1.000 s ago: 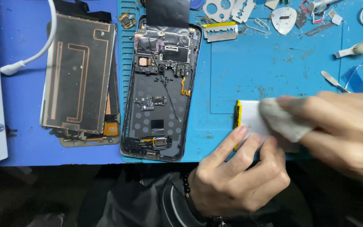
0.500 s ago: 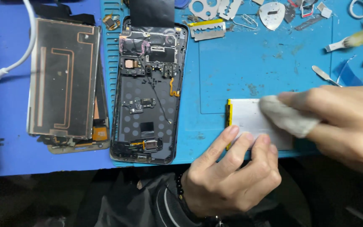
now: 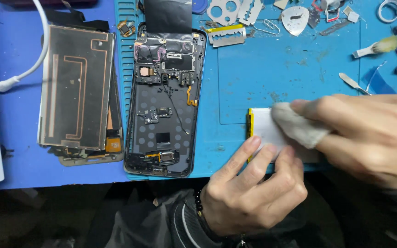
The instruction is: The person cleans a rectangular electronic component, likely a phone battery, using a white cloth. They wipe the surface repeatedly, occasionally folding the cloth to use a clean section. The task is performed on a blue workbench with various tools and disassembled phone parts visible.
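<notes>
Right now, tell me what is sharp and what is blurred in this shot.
Head view: the opened phone and blue mat are sharp under even light; the right hand and its cloth are smeared by blur; the left hand is slightly soft.

A blue work surface point(image 3: 290, 69) under even, bright light, its front edge running across the view. Below that edge everything falls into dark shadow.

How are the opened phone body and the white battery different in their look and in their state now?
The opened phone body is dark and untouched; the white battery is pale and plain, held by the left hand and wiped with a cloth by the right hand. Both lie flat on the blue mat.
</notes>
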